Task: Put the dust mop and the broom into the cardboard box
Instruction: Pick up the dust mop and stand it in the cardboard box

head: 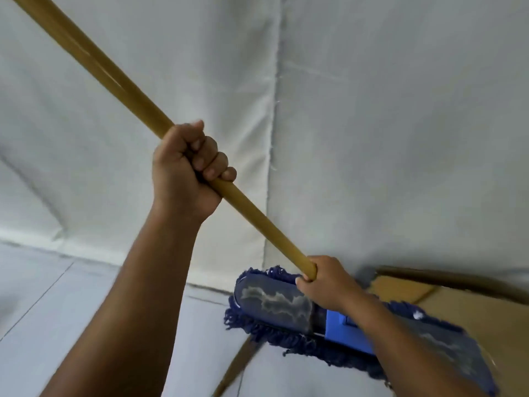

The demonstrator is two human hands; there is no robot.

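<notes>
place: staged indoor set | white fabric backdrop [400, 124] | tiled floor [43, 310]

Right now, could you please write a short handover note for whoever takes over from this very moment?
Left hand: grip closed around the middle of the wooden handle.
Right hand: grip closed on the handle's lower end, just above the mop head.
Dust mop: blue fringed head, held tilted at the open cardboard box, which sits lower right against the white cloth backdrop.
Done: mop picked up and brought to the box.
Left: lower the mop in and release it; then the broom, which is not clearly in view.
</notes>
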